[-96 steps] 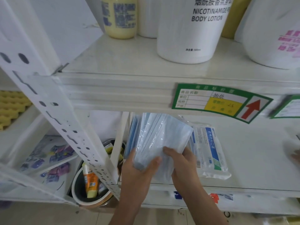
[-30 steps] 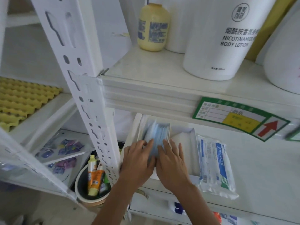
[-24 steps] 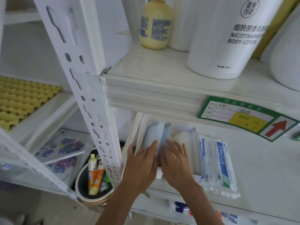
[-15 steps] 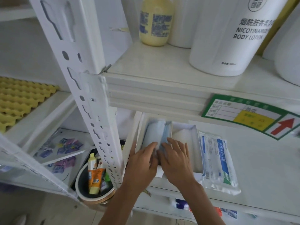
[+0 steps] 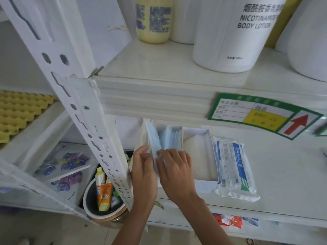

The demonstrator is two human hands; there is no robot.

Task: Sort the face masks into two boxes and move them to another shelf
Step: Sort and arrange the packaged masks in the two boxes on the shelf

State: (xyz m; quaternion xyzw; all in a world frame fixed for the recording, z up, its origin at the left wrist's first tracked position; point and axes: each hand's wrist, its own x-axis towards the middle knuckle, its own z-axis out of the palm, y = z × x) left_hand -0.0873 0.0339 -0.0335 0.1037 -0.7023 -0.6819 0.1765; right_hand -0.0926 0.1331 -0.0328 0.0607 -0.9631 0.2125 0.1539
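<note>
A stack of light blue face masks [image 5: 163, 141] stands on edge inside the left white box [image 5: 141, 137] on the lower shelf. My left hand [image 5: 143, 165] and my right hand [image 5: 174, 167] both press on the near end of the stack, fingers curled around it. Beside it to the right is a second white box [image 5: 199, 156], which looks empty inside. A sealed plastic pack of masks [image 5: 233, 167] with a blue stripe lies flat just right of that box.
The shelf above [image 5: 159, 68] carries a yellow bottle [image 5: 153, 18] and large white body lotion tubs [image 5: 233, 32]. A white perforated upright [image 5: 85, 106] runs diagonally at left. Below left, a round bucket [image 5: 92, 207] holds tubes. A green price label [image 5: 261, 114] hangs on the shelf edge.
The blue masks went from being held in the air into the left box. Since then both hands have stayed at the near end of the stack, shifting only slightly.
</note>
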